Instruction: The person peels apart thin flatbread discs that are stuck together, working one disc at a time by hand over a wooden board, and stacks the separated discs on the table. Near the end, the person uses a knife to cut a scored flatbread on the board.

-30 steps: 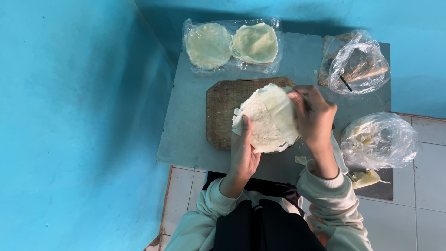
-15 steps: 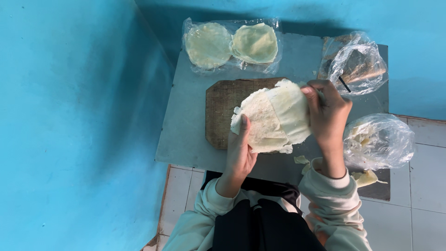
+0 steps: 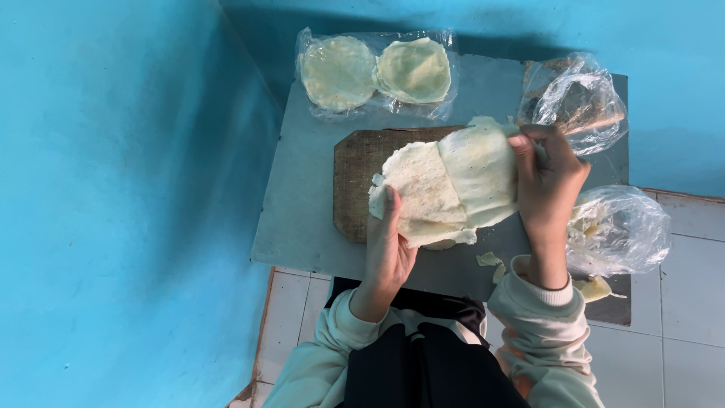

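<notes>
A stack of thin, pale round wrappers is held above a brown wooden cutting board. My left hand supports the stack from below at its near edge, thumb on top. My right hand pinches the top wrapper at its right edge and has it peeled partway off and lifted to the right. Small torn scraps lie on the table beneath.
The grey table stands in a corner of blue walls. A clear bag with two round wrapper stacks lies at the back. Two crumpled plastic bags sit at the right, one at the back and one nearer. Tiled floor lies on the right.
My right hand has drawn the top wrapper away to the right, so it now stands separated from the stack. My left hand stays under the stack.
</notes>
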